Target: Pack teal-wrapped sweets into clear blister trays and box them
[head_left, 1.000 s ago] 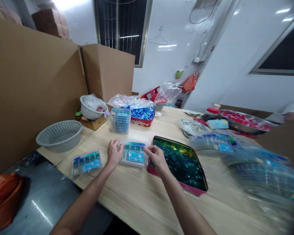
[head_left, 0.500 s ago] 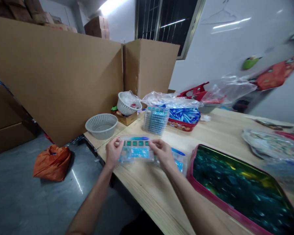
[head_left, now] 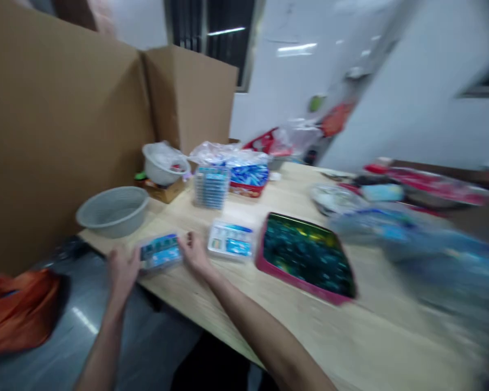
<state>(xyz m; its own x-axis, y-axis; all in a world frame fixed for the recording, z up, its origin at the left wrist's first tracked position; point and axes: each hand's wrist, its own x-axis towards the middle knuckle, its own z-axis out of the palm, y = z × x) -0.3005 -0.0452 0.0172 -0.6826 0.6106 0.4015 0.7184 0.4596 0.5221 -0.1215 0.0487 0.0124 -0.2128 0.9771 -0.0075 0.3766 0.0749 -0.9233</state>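
A clear plastic box [head_left: 161,251] is being flanked by the open left grip [head_left: 122,274] and right grip [head_left: 193,254] at the bench edge [head_left: 157,290], an unclamped nudge risking a drop.

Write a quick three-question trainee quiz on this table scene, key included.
1. True or false: the right hand is nearer the pink tray than the left hand is.
2. Multiple choice: what lies on the floor left of the table? A. an orange bag B. a grey basin C. a pink tray
3. Short answer: what lies between the two hands?

Key: 1. True. 2. A. 3. A clear case.
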